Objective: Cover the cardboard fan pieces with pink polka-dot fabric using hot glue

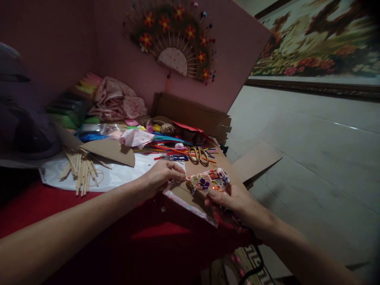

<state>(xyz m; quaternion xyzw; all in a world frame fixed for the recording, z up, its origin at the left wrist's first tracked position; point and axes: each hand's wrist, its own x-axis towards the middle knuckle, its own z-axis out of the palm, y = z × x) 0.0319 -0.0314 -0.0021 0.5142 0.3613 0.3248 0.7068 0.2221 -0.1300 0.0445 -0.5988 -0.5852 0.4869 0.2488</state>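
Note:
My right hand (230,198) is closed around a floral-patterned glue gun (203,182), its nozzle pointing left and a small red light glowing on its side. At the nozzle tip, the thumb and fingers of my left hand (166,174) are pinched together; what they hold is too small to make out. Beneath both hands lies a piece of cardboard (190,196) edged with white dotted fabric, at the table's front edge. Gold-handled scissors (198,155) and blue-handled pliers (178,157) lie just behind the glue gun.
Wooden sticks (81,170) and a cardboard fan shape (111,152) rest at left on a white sheet (118,174). Colourful pipe cleaners (175,140), twine balls (168,129) and crumpled pink cloth (114,99) lie farther back. A decorated fan (178,43) hangs above; a tiled wall (314,150) stands right.

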